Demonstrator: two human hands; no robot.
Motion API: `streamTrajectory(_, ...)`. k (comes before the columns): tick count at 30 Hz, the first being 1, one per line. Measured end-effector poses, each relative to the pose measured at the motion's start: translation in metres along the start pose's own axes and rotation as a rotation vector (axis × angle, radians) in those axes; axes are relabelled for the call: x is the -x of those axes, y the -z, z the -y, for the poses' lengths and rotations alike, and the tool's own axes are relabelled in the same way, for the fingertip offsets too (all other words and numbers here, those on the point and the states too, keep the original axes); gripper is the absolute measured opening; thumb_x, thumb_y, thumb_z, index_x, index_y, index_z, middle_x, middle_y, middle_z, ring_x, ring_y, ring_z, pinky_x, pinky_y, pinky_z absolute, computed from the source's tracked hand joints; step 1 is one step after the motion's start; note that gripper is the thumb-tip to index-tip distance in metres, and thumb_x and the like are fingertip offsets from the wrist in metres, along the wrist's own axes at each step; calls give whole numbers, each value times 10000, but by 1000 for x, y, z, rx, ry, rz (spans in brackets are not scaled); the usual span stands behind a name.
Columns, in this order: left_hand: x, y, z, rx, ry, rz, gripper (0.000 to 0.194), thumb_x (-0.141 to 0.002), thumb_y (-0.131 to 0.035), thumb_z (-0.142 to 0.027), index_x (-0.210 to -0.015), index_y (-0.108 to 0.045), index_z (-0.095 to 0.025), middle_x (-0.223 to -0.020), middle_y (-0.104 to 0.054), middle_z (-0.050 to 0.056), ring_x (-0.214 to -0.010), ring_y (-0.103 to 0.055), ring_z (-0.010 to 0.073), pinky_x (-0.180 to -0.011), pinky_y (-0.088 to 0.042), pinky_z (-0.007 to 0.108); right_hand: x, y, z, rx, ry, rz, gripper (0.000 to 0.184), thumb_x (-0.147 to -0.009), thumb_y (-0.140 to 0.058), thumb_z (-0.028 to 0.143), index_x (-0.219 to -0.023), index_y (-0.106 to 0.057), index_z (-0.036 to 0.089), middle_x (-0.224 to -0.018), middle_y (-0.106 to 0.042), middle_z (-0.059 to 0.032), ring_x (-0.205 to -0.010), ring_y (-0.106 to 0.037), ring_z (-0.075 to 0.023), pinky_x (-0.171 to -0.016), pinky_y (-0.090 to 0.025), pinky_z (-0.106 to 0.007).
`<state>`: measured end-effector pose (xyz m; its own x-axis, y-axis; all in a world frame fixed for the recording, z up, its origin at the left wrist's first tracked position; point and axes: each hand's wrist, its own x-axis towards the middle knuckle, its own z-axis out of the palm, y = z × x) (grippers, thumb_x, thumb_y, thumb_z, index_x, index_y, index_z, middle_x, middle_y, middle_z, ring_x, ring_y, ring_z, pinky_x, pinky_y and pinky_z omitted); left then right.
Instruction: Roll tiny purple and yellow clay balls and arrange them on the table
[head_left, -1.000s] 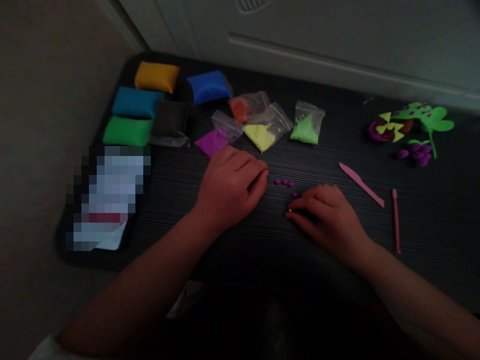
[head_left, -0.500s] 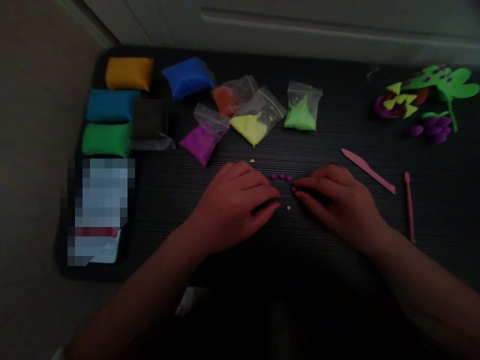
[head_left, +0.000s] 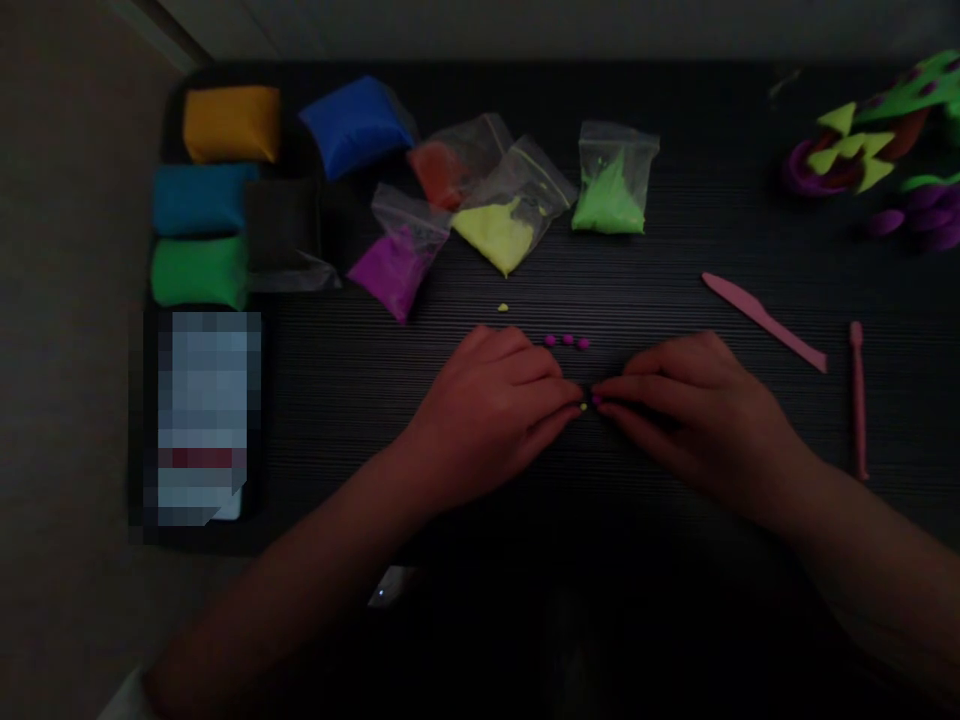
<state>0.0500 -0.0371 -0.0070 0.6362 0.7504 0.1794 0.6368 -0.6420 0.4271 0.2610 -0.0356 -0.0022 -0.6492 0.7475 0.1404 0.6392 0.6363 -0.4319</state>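
Between the thumb and fingertip of my right hand (head_left: 697, 420) is a small purple clay ball (head_left: 597, 399). My left hand (head_left: 499, 410) has its thumb and forefinger pinched at a tiny yellow clay bit (head_left: 583, 407). The two hands' fingertips are close together but apart, low over the dark table (head_left: 420, 400). Just beyond them, several small purple clay balls (head_left: 568, 340) lie in a short row. Another yellow clay crumb (head_left: 503, 308) rests above my left hand.
Bags of purple clay (head_left: 390, 272), yellow clay (head_left: 495, 235), red clay (head_left: 439, 177) and light green clay (head_left: 609, 205) lie behind. Coloured packs (head_left: 232, 122) and a phone (head_left: 202, 420) are at left. A pink clay knife (head_left: 765, 322), pink stick tool (head_left: 859, 400) and clay figures (head_left: 847, 155) are right.
Both hands have moved nearer each other. My left fingertips have come to the yellow bit, and my right hand has brought its purple ball away from the row. The view has shifted.
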Motion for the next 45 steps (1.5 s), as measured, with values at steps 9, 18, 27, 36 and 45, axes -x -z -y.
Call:
streamTrajectory(9, 0, 0, -1, 5, -9, 2, 154, -830, -495, -296, -827, -633, -227, -770, -625, -5, -769, -502, 147, -714, -344, 319, 1, -2, -1, 22, 12, 3, 164, -809, -536, 277, -936, -624, 222, -827, -625, -24, -744, -537, -157, -698, -337, -335)
streamTrajectory(18, -1, -1, -3, 5, 1, 16, 164, -834, -486, -293, -801, -629, -221, -772, -620, -3, -763, -502, 146, -703, -345, 315, 1, -3, 0, 26, 16, -2, 147, -807, -539, 283, -917, -619, 228, -811, -621, -18, -729, -536, -155, -694, -328, -336)
streamTrajectory(27, 0, 8, 5, 67, 61, -10, 145, -808, -529, -300, -873, -638, -229, -812, -630, -2, -800, -530, 140, -741, -381, 305, 2, -1, -1, -10, 10, 6, 236, -799, -548, 288, -1018, -594, 213, -855, -618, -34, -777, -544, -164, -709, -354, -330)
streamTrajectory(36, -3, 3, 9, -20, 227, -176, 197, -789, -557, -258, -962, -619, -186, -890, -629, 32, -849, -534, 156, -765, -432, 307, 1, -2, 0, -31, -22, 17, 200, -815, -523, 295, -982, -593, 212, -860, -623, -38, -785, -544, -167, -729, -355, -330)
streamTrajectory(45, -6, -2, 12, 9, 242, -176, 179, -820, -518, -280, -905, -640, -182, -852, -643, 25, -826, -533, 146, -765, -420, 304, 3, -9, -5, -7, 13, -19, 133, -800, -545, 293, -909, -591, 231, -826, -627, -13, -769, -553, -168, -722, -354, -335)
